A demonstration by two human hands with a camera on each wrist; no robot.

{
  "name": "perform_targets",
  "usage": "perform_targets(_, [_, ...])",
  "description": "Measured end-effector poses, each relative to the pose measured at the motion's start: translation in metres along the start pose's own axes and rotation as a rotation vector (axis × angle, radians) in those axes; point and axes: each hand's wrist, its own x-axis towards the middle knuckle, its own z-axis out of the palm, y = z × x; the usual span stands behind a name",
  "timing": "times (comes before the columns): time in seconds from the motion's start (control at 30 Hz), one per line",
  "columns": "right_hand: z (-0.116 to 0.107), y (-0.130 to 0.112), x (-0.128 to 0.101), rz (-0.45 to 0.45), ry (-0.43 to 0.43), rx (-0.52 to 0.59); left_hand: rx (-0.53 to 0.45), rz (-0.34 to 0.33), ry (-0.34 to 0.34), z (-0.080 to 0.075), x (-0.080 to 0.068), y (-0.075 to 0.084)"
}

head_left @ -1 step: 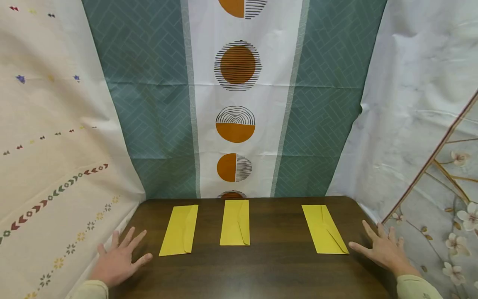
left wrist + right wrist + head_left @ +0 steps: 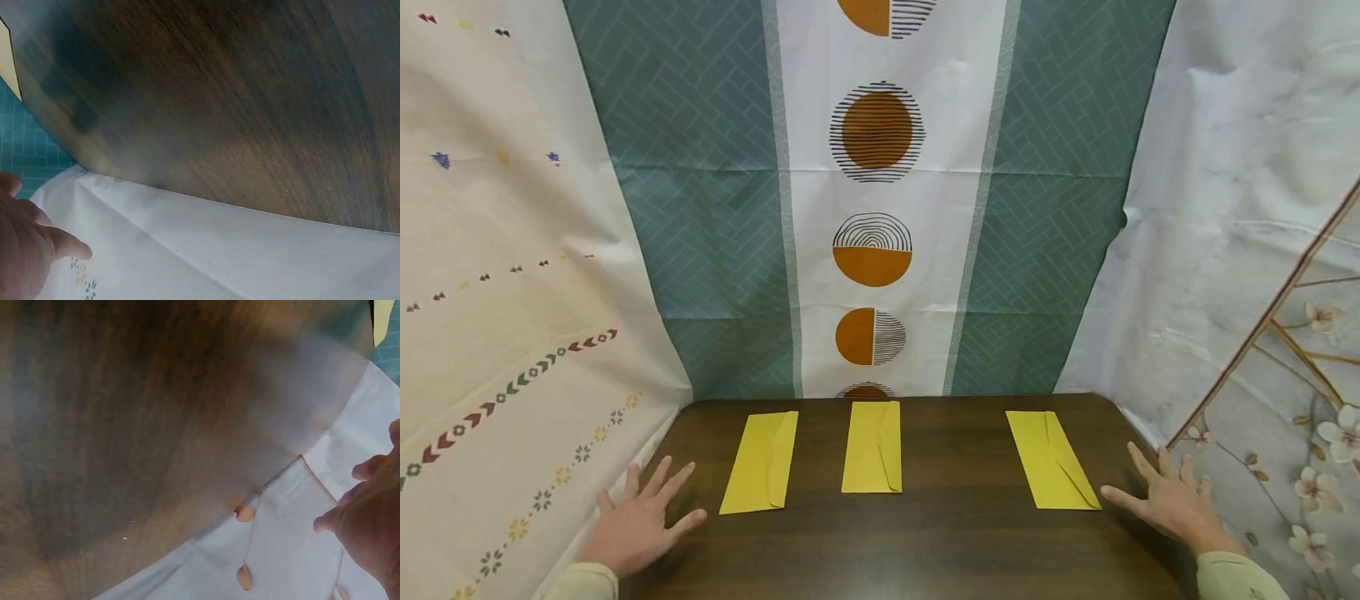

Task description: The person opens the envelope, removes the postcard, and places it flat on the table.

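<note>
Three yellow envelopes lie on a dark wooden table, flap sides up: a left envelope (image 2: 760,463), a middle envelope (image 2: 872,448) and a right envelope (image 2: 1052,461). My left hand (image 2: 638,518), fingers spread, is at the table's left side, nearest the left envelope and holding nothing. On the other side my right hand (image 2: 1172,500) is spread too, its thumb tip close beside the lower corner of the right envelope. Each wrist view catches only part of its hand, with a sliver of yellow envelope (image 2: 7,62) in the left one.
The dark table (image 2: 925,550) has rounded far corners. Behind it hangs a green and white cloth (image 2: 722,250) with orange circles. A cream patterned cloth (image 2: 512,333) borders the left side, and a white floral cloth (image 2: 1225,292) borders the right.
</note>
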Motion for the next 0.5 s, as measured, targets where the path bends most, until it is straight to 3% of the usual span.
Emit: perform_targets(0.5, [0.0024, -0.0028, -0.0056, -0.014, -0.008, 0.011, 0.012, 0.010, 0.023, 0.0018, 0.0018, 0.0088])
